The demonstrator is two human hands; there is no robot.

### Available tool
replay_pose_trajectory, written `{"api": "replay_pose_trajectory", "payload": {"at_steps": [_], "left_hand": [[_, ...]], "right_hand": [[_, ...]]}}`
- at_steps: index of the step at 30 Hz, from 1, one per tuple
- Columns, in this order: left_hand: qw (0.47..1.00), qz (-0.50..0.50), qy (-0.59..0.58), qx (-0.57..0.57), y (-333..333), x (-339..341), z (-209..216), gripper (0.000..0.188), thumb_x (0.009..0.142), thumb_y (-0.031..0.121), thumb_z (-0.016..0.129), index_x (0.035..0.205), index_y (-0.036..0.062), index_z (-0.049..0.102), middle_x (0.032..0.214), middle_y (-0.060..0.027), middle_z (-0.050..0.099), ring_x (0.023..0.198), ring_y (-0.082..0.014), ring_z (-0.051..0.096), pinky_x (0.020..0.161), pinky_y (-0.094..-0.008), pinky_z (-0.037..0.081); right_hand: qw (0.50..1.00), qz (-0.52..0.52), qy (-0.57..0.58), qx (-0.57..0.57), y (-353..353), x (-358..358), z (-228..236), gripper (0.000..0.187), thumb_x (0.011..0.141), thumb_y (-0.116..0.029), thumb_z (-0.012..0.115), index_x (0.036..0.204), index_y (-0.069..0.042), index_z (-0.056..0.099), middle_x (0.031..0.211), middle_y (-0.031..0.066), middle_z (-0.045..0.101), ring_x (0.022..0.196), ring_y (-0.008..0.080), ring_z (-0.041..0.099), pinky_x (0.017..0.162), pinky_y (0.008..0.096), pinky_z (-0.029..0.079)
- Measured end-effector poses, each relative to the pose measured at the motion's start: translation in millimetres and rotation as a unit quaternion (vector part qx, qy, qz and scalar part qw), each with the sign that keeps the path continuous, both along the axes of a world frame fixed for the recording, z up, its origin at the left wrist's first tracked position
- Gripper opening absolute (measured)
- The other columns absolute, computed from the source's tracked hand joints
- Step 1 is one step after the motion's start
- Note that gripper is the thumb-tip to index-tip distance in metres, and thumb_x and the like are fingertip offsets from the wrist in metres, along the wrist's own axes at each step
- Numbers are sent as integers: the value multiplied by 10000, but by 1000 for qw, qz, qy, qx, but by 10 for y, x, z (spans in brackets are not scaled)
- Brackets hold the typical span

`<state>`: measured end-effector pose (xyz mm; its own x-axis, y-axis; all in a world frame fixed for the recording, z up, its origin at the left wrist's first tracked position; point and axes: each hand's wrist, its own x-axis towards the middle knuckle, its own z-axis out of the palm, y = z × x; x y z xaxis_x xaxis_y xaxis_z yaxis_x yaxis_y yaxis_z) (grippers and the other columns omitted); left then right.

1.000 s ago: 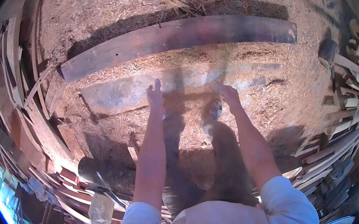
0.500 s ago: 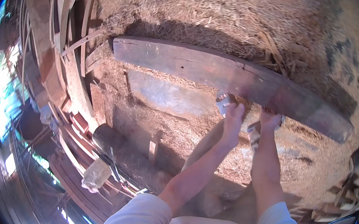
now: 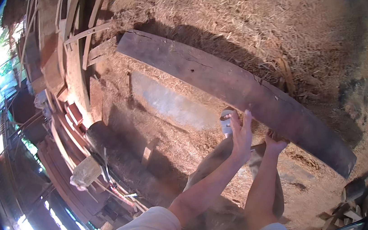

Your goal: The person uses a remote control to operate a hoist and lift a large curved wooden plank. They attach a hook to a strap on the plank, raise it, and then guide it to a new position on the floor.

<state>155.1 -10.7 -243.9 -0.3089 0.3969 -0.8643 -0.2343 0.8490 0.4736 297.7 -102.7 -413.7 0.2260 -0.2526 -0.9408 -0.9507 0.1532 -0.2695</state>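
Observation:
A long, dark wooden beam [image 3: 235, 84] lies slantwise in front of me, cracked along its far edge, its broad face turned toward me. My left hand [image 3: 242, 141] is at its near edge with the fingers stretched out and spread, the fingertips by the wood. Farther right, my right hand [image 3: 276, 143] has its fingers curled at the same near edge, partly hidden under the beam. A foot in a light sandal [image 3: 226, 121] shows just left of my left hand.
Shavings and sawdust [image 3: 245, 12] cover the ground, with a grey flat patch [image 3: 169, 101] beside the beam. To the left are a dark log [image 3: 110, 144], a pale block [image 3: 86, 170] and stacked boards [image 3: 61, 174]. Wood offcuts [image 3: 351, 211] lie at lower right.
The beam has tilted, showing more of its broad face, and its right end has come nearer to me. My left hand's fingers have straightened. Both hands sit slightly lower in view.

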Motion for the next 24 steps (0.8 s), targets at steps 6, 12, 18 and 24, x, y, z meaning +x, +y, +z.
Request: {"api": "replay_pose_trajectory", "payload": {"at_steps": [6, 12, 18, 24], "left_hand": [[1000, 4, -15, -8, 378, 270, 536, 944, 1024, 667, 443, 1650, 37, 127, 1715, -201, 107, 1588, -341, 119, 1288, -445, 162], [998, -59, -19, 26, 210, 368, 364, 788, 1043, 524, 483, 1580, -6, 255, 1581, -228, 303, 1473, -356, 309, 1199, -440, 301], [981, -181, 42, 57, -50, 284, 764, 639, 1053, 385, 556, 1519, -25, 402, 1395, -188, 513, 1271, -278, 516, 1048, -385, 457], [985, -131, 23, 113, 448, 189, 1193, 523, 1065, 348, 589, 1458, 16, 498, 1323, -125, 583, 1216, -215, 573, 1001, -368, 497]], "right_hand": [[965, 153, -23, 212, 1055, 615, 792, 704, 1034, -491, 540, 1502, 17, 401, 1556, 210, 419, 1427, 384, 447, 1224, 553, 355], [811, 321, -146, 466, 1958, 1158, 1542, 404, 1087, -346, 543, 1298, -3, 575, 1301, 184, 638, 1245, 319, 608, 1120, 471, 473], [871, 446, -56, 197, 923, 1188, 1989, 261, 1086, -294, 547, 1157, -51, 612, 1103, 127, 711, 1038, 268, 690, 955, 439, 560], [918, 371, 17, 141, 367, 1165, 1645, 326, 1078, -352, 549, 1145, -35, 586, 1042, 132, 691, 931, 280, 679, 916, 466, 568]]}}
